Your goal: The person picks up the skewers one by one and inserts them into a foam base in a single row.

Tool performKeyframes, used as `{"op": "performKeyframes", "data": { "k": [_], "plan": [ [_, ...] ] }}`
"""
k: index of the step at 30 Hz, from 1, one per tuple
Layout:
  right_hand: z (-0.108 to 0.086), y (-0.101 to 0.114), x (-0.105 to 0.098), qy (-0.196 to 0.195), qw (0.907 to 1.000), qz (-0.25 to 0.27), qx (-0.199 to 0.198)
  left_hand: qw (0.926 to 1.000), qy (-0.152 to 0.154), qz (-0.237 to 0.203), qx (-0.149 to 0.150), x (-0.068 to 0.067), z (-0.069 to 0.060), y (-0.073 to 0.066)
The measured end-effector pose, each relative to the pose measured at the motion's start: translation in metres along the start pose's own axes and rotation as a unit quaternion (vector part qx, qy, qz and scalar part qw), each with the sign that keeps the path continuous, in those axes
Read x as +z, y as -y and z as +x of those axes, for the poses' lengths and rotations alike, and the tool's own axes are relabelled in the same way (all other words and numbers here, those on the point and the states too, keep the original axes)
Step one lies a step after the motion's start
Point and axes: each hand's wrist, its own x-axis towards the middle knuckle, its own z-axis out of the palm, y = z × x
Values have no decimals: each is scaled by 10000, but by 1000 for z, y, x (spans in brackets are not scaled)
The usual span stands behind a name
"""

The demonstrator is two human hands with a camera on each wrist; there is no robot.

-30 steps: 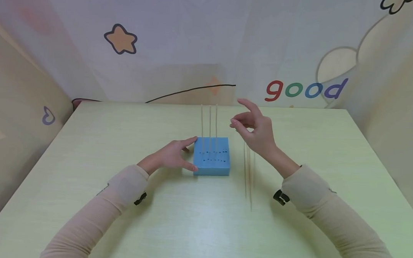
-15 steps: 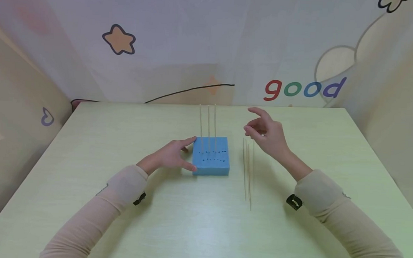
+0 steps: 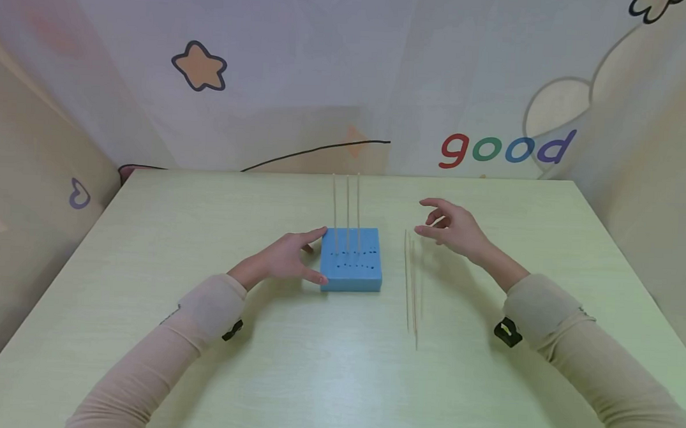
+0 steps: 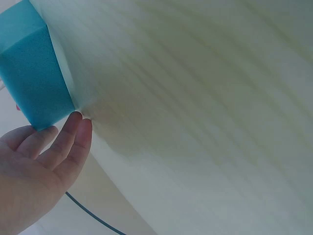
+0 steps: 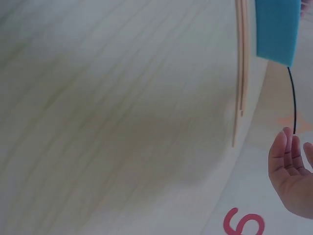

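L hand (image 3: 286,256), half spread, grips blue block (image 3: 350,282); R hand (image 3: 459,230), loosely curved & empty, is nr. loose sticks (image 5: 241,58).

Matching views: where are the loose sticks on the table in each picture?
Head: loose sticks right of centre, just right of the blue block.
Left wrist: not seen.
Right wrist: loose sticks at top, right of centre.
Shared landmark: blue block, near centre, top-left and top-right respectively.
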Motion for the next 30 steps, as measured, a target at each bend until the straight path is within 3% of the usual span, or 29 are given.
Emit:
{"op": "performKeyframes", "data": {
  "k": [10,30],
  "plan": [
    [7,-20,-4,767,9934,-844,155,10000,17,-54,48,1,-1,-1],
    [22,-36,2,1106,9794,-1593,569,10000,-6,-82,-5,1,-1,0]
  ]
}}
